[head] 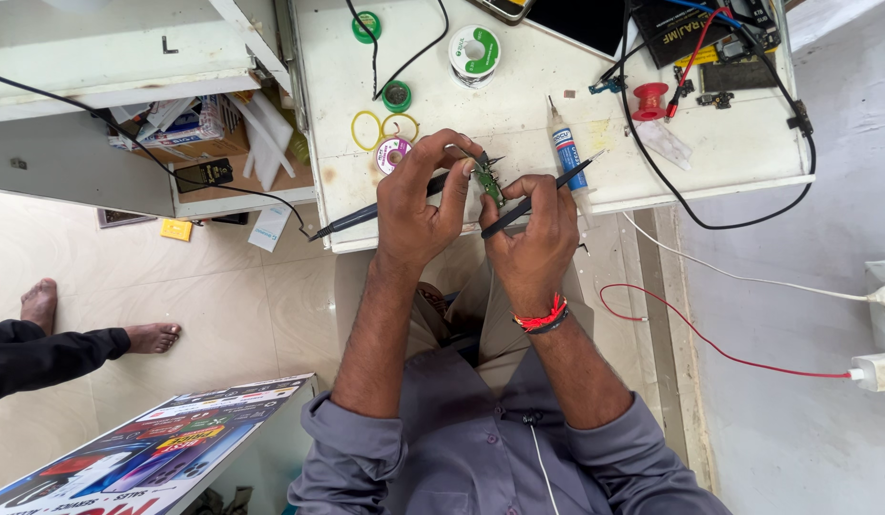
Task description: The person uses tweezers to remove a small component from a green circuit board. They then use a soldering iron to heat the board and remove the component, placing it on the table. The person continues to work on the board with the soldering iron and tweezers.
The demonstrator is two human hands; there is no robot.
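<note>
We pinch the small green circuit board (488, 181) by its edges with our left hand (419, 205), just above the near edge of the white table (519, 114), while our right hand (536, 234) grips thin black tweezers (538, 195); it seems light, stiff and fragile.

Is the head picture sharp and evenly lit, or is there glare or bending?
Head view: even, soft light, no strong glare on the white table; left hand, right hand and small green board are sharp; wide lens bends the edges.
</note>
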